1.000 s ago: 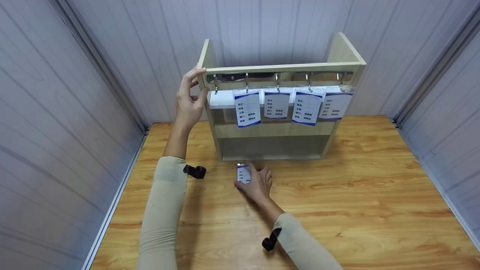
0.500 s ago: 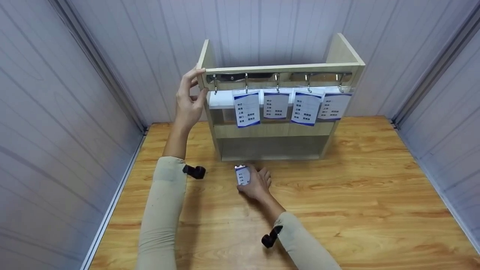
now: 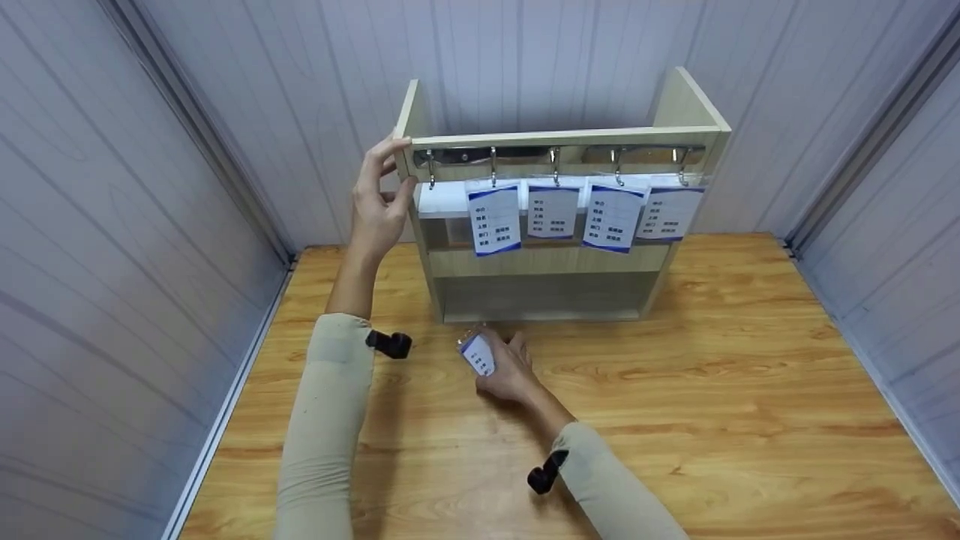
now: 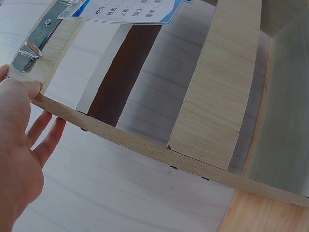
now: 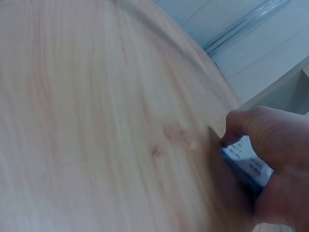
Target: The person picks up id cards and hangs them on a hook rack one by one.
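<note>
At the upper left edge of a pale wooden shelf (image 3: 551, 260), my left hand (image 3: 380, 196) grips the side panel between thumb and fingers. The left wrist view shows the left hand (image 4: 21, 145) with its thumb on the front and fingers behind the panel. Low in front of the shelf, my right hand (image 3: 510, 369) pinches a white and blue name badge (image 3: 478, 355), tilted, by its edges. The right wrist view has the badge (image 5: 245, 157) partly covered by the right hand (image 5: 285, 154), close over the table.
A metal hook rail (image 3: 517, 155) runs along the shelf's top front. Several badges hang from it, among them a left one (image 3: 495, 220) and a right one (image 3: 671, 213); the leftmost hook (image 3: 431, 169) is bare. Ribbed walls (image 3: 150, 262) enclose the wooden table (image 3: 750, 390).
The badge under my right hand has turned, its top end swinging left and its clip end rising a little. My left hand has stayed on the shelf.
</note>
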Motion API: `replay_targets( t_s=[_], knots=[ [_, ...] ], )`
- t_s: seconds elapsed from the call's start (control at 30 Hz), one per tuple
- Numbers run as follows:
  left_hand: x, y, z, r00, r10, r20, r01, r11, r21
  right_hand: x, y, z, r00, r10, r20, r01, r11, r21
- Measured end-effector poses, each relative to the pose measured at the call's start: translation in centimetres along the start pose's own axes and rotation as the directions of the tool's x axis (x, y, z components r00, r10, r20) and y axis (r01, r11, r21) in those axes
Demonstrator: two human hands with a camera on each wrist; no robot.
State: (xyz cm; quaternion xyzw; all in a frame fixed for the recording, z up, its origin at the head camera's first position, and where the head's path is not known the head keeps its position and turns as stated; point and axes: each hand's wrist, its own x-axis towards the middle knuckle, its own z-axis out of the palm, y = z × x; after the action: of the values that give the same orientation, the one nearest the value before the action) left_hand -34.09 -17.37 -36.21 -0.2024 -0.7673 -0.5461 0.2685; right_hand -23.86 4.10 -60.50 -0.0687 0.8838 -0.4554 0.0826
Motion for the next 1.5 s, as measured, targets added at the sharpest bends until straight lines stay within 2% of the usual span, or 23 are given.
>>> replay_targets(
  t_s=[0.17,0.37,0.53,0.73,0.9,1.0,1.17,1.5],
  knots=[
    [0.0,0.0,0.0,1.000,-0.004,0.000,0.004,1.000,0.009,-0.1,0.1,-0.4,0.999,-0.020,0.038,0.021,0.999,-0.024],
    [0.0,0.0,0.1,1.000,-0.007,0.005,0.007,1.000,0.024,-0.3,-0.1,-0.6,0.999,-0.005,0.052,0.005,1.000,-0.018],
    [-0.1,0.0,0.1,1.000,-0.008,0.003,0.008,1.000,0.020,-0.2,-0.1,-0.6,0.999,-0.039,0.022,0.040,0.999,-0.032],
    [0.0,-0.1,0.1,1.000,0.007,0.002,-0.007,1.000,0.007,0.0,0.2,-0.8,0.992,-0.119,-0.048,0.119,0.993,-0.015],
    [0.1,-0.3,0.1,1.000,0.021,0.001,-0.021,1.000,0.006,0.0,-0.2,-1.2,0.987,-0.125,-0.100,0.125,0.992,-0.005],
    [0.1,-0.3,0.1,1.000,0.019,-0.003,-0.019,1.000,0.002,-0.3,-0.9,-1.5,0.989,-0.116,-0.092,0.116,0.993,-0.004],
    [0.0,-0.2,0.1,1.000,0.005,-0.004,-0.005,1.000,-0.002,-0.7,-1.4,-1.8,0.986,-0.145,-0.084,0.145,0.989,-0.002],
    [0.0,-0.2,0.1,1.000,0.007,-0.013,-0.007,1.000,0.003,-0.7,-1.5,-2.0,0.955,-0.266,-0.133,0.276,0.959,0.062]
  ],
)
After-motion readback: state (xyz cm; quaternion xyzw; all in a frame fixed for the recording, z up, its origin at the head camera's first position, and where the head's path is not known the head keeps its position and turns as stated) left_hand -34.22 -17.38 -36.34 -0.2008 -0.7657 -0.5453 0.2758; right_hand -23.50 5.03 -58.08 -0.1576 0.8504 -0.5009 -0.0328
